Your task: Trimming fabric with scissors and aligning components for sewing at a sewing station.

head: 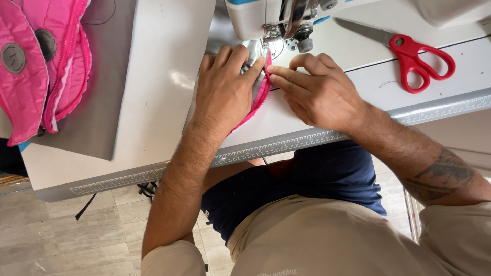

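Note:
My left hand [225,89] lies flat on a grey fabric piece [254,53] with a pink zipper strip [260,97], pressing it onto the white sewing table [163,61]. My right hand [317,92] pinches the pink zipper edge just to the right, fingertips touching the left hand's fingers. Both hands sit right in front of the sewing machine head [271,18] and its presser foot [299,38]. Most of the fabric is hidden under my left hand.
Red-handled scissors [409,51] lie on the table at the right. A pile of pink quilted garments [41,66] rests on a grey sheet [110,102] at the left. A ruler strip [276,148] runs along the table's front edge. Tiled floor shows below.

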